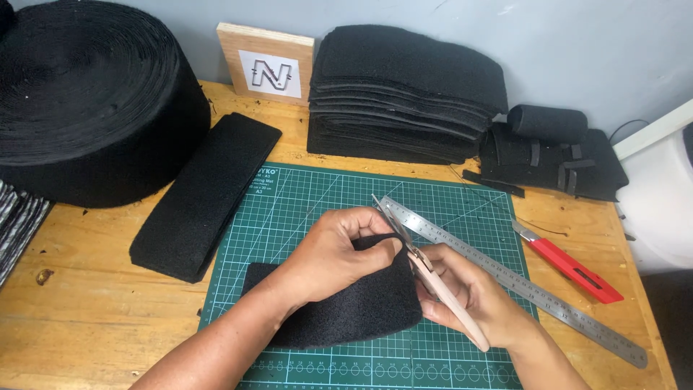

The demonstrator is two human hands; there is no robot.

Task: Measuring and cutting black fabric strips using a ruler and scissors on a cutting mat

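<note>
While the black felt piece (346,307) lay on the green cutting mat (303,209), its upper right edge was lifted and pinched by the left hand (336,256), fingers curled tight over the fabric. Just beside it, the right hand (469,292) was closed around the pale handles of a pair of scissors (426,271), whose blades ran up along the felt's edge and pointed away from the person. A steel ruler (505,278) lay diagonally across the mat's right side, passing under the scissor tips. Near it on the wooden desk (94,289) rested a red utility knife (570,266). Left of the mat sat a folded stack of black strips (202,195), and behind that a large roll of black felt (86,101). Along the wall stood a small wooden board (266,63) bearing a white card, a pile of cut felt sheets (404,94), and a heap of smaller black pieces (556,155).
</note>
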